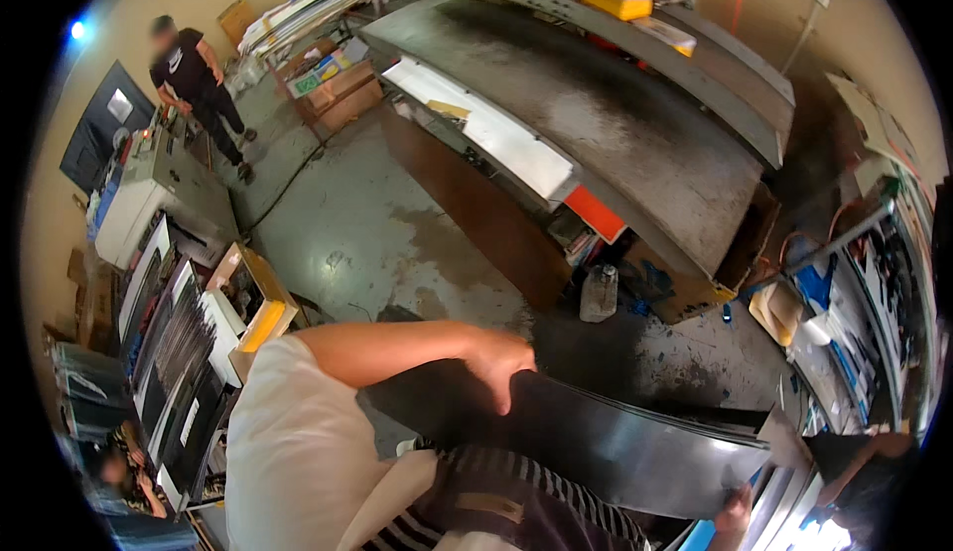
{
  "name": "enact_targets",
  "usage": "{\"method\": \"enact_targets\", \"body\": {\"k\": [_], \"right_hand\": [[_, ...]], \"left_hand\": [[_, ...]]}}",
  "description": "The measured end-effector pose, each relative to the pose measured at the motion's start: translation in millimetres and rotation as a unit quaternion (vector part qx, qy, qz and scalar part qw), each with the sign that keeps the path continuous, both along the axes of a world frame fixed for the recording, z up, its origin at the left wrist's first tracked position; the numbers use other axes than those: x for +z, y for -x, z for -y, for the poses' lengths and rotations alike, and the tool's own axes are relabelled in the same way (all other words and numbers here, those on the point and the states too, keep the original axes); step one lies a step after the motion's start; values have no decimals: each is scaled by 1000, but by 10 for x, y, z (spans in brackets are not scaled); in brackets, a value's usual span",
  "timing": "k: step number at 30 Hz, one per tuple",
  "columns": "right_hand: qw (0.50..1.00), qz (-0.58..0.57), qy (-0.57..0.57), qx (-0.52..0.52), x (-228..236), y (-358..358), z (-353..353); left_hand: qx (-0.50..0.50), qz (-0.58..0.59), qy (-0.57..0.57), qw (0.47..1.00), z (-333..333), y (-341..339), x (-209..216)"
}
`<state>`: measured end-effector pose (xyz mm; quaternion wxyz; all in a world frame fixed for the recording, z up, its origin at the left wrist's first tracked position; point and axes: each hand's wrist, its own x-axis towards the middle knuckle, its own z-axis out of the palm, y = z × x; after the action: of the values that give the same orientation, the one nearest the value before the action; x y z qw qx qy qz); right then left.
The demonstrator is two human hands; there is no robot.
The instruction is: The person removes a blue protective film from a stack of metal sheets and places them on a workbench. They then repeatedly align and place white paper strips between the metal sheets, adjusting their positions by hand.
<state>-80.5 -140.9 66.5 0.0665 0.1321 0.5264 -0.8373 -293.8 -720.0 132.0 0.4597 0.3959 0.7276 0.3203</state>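
A stack of long, dark grey metal sheets [635,452] stands tilted across the front of my body. My left hand [501,364] grips its top edge near the left end, with the thumb on the near face and the fingers over the edge. At the lower right corner, my right hand [735,513] is closed on the near sheet's edge; its fingers are partly hidden and a little blurred. A striped dark apron [476,501] and a white sleeve [298,442] show below and to the left of the sheets.
Ahead stands a large worktable [596,94] with a white panel [476,129] along its near side. A plastic jug [599,295] sits on the floor. Racked sheets [864,313] line the right; sheet stacks [179,352] stand left. One person [194,79] stands far left; others appear at the lower edges.
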Motion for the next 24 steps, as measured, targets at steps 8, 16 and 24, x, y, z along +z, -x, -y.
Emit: {"method": "enact_targets", "body": {"k": [8, 16, 24], "right_hand": [[930, 245, -106, 253, 624, 2131, 1839], [932, 286, 21, 224, -859, 2836, 2414], [989, 134, 66, 23, -988, 4017, 3650]], "left_hand": [[168, 44, 106, 979, 1303, 121, -2], [56, 42, 194, 979, 1944, 1814, -239], [-171, -221, 370, 886, 1621, 4865, 1096]]}}
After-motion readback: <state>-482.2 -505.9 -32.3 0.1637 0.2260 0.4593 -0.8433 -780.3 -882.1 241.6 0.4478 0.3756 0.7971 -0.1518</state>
